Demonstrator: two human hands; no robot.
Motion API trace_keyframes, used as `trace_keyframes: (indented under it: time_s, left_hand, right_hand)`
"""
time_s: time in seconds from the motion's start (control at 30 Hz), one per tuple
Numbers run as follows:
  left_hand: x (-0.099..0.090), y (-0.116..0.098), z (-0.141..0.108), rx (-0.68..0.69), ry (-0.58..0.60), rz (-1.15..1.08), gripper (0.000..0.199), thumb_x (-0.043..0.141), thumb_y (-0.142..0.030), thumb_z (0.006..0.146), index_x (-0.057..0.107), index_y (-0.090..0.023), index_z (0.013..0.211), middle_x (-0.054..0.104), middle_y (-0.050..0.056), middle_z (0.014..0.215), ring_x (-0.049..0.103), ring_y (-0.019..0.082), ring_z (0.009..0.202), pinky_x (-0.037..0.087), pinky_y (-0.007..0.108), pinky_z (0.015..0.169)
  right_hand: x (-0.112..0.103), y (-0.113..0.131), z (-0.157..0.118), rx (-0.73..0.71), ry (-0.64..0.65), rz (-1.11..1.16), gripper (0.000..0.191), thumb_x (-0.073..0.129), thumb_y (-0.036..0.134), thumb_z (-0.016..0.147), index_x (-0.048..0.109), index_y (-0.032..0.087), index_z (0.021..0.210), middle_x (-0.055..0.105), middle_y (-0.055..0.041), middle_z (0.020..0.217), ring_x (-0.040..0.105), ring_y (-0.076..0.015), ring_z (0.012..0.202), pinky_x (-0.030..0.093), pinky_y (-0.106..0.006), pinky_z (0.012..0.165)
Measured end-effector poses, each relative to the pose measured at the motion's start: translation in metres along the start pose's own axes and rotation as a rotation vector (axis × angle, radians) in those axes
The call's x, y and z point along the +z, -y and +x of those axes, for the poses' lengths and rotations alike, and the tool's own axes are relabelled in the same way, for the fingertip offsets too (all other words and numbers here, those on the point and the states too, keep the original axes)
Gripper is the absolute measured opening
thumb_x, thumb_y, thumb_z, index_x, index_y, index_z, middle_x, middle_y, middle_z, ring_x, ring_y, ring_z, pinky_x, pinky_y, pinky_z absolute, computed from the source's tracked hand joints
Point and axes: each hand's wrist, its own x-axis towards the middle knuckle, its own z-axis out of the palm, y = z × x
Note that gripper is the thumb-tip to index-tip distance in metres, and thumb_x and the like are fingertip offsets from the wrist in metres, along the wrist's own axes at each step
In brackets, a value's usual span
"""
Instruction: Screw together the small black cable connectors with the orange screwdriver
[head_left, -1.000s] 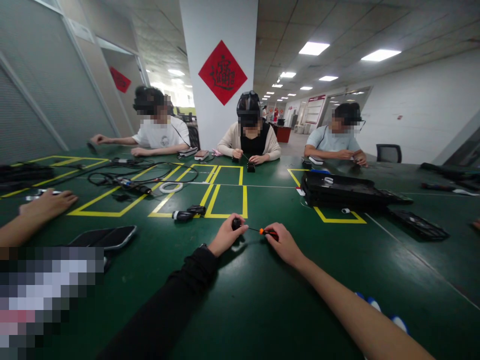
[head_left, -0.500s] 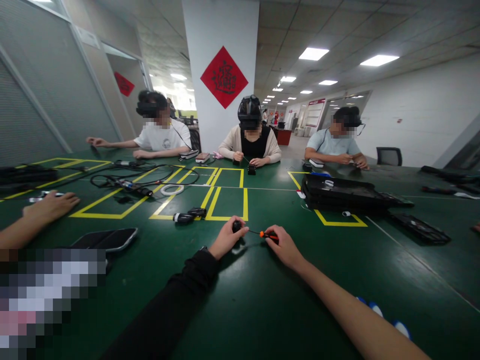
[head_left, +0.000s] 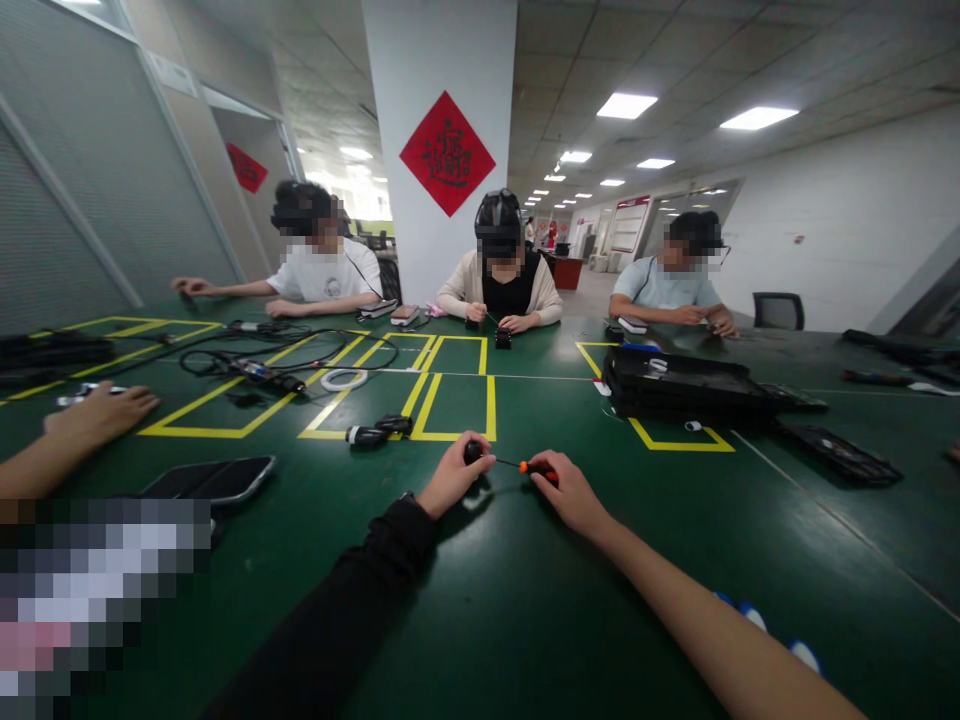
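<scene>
In the middle of the head view, my left hand is closed round a small rounded black part, its fingers covering much of it. My right hand grips a screwdriver with an orange and black handle. The thin shaft points left and reaches the fingers of my left hand; whether its tip touches the black part cannot be made out. Both hands are just above the green table. Beyond my left hand lie two black cylindrical parts, one with a white band.
Black trays are stacked at the right, with a flat black panel nearer. Cables and a white ring lie at the left. A co-worker's hand rests at the far left, near a phone-like slab. Several people sit opposite.
My hands and the screwdriver hold nearly the same place and pose. The view has shifted only very slightly.
</scene>
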Motion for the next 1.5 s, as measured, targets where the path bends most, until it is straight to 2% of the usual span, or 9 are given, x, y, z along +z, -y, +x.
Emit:
trace_keyframes:
  time_s: [0.13, 0.3, 0.5, 0.77, 0.87, 1.0, 1.3, 1.4, 1.5]
  left_hand:
    - [0.0000, -0.0006, -0.0001, -0.007, 0.008, 0.006, 0.019, 0.055, -0.029, 0.071, 0.052, -0.018, 0.086, 0.054, -0.002, 0.074, 0.051, 0.011, 0.066, 0.041, 0.023, 0.064]
    - [0.0001, -0.0022, -0.0004, -0.011, 0.008, 0.017, 0.018, 0.055, -0.028, 0.071, 0.052, -0.018, 0.086, 0.055, -0.001, 0.078, 0.052, 0.012, 0.070, 0.042, 0.024, 0.066]
    - [0.0000, -0.0041, -0.0005, -0.004, 0.001, 0.023, 0.018, 0.056, -0.027, 0.070, 0.053, -0.018, 0.085, 0.055, -0.001, 0.078, 0.052, 0.013, 0.072, 0.042, 0.025, 0.068]
    - [-0.0003, -0.0034, -0.0009, -0.010, 0.007, 0.019, 0.020, 0.056, -0.031, 0.071, 0.052, -0.018, 0.085, 0.055, -0.001, 0.076, 0.052, 0.012, 0.068, 0.042, 0.024, 0.065]
    - [0.0002, -0.0025, -0.0007, -0.015, 0.013, 0.009, 0.019, 0.055, -0.030, 0.071, 0.052, -0.018, 0.086, 0.055, -0.002, 0.075, 0.052, 0.012, 0.068, 0.042, 0.024, 0.064]
    - [0.0000, -0.0033, -0.0006, -0.032, 0.017, 0.005, 0.018, 0.055, -0.028, 0.071, 0.052, -0.018, 0.086, 0.055, -0.001, 0.077, 0.053, 0.012, 0.069, 0.043, 0.024, 0.063]
    - [0.0003, -0.0025, -0.0005, -0.020, 0.010, 0.008, 0.018, 0.054, -0.030, 0.072, 0.052, -0.018, 0.085, 0.055, -0.002, 0.075, 0.052, 0.011, 0.066, 0.043, 0.024, 0.065]
    - [-0.0001, -0.0023, -0.0006, -0.004, 0.013, 0.008, 0.018, 0.054, -0.030, 0.072, 0.052, -0.018, 0.085, 0.055, -0.002, 0.077, 0.052, 0.011, 0.067, 0.042, 0.024, 0.066]
    - [-0.0004, -0.0026, -0.0007, 0.017, 0.016, 0.008, 0.017, 0.055, -0.029, 0.072, 0.052, -0.018, 0.085, 0.055, -0.002, 0.077, 0.052, 0.011, 0.069, 0.042, 0.024, 0.069]
  right_hand:
    - [0.0018, 0.0004, -0.0014, 0.021, 0.007, 0.031, 0.020, 0.052, 0.025, 0.079, 0.054, 0.019, 0.097, 0.056, -0.0038, 0.094, 0.052, -0.0153, 0.088, 0.041, -0.032, 0.082]
    - [0.0035, -0.0007, -0.0012, 0.073, -0.039, 0.045, 0.028, 0.045, 0.032, 0.084, 0.051, 0.019, 0.108, 0.053, -0.0069, 0.103, 0.051, -0.0160, 0.094, 0.040, -0.033, 0.086]
    - [0.0020, -0.0025, 0.0013, 0.000, -0.024, -0.032, 0.019, 0.041, 0.024, 0.085, 0.059, 0.019, 0.089, 0.057, -0.0054, 0.092, 0.047, -0.0179, 0.093, 0.037, -0.035, 0.086]
    - [0.0007, 0.0019, -0.0006, -0.010, -0.026, -0.008, 0.019, 0.053, 0.022, 0.077, 0.054, 0.020, 0.096, 0.055, -0.0041, 0.096, 0.048, -0.0173, 0.092, 0.039, -0.033, 0.083]
    - [0.0028, -0.0005, 0.0004, 0.027, -0.033, -0.015, 0.020, 0.048, 0.024, 0.081, 0.055, 0.020, 0.099, 0.055, -0.0048, 0.098, 0.048, -0.0172, 0.094, 0.038, -0.033, 0.085]
    - [0.0038, -0.0034, 0.0018, 0.008, -0.025, -0.047, 0.019, 0.041, 0.023, 0.085, 0.059, 0.019, 0.090, 0.056, -0.0049, 0.091, 0.048, -0.0172, 0.091, 0.038, -0.034, 0.084]
    - [0.0024, -0.0009, -0.0011, 0.042, -0.046, -0.009, 0.021, 0.054, 0.024, 0.076, 0.054, 0.020, 0.096, 0.054, -0.0039, 0.095, 0.049, -0.0163, 0.089, 0.040, -0.031, 0.081]
    - [0.0042, -0.0031, -0.0002, 0.066, -0.049, -0.005, 0.022, 0.048, 0.025, 0.080, 0.054, 0.020, 0.101, 0.054, -0.0048, 0.098, 0.049, -0.0165, 0.092, 0.040, -0.032, 0.083]
    - [0.0042, -0.0044, 0.0012, 0.055, -0.036, -0.030, 0.021, 0.040, 0.024, 0.084, 0.057, 0.020, 0.095, 0.056, -0.0048, 0.093, 0.048, -0.0169, 0.092, 0.038, -0.033, 0.084]
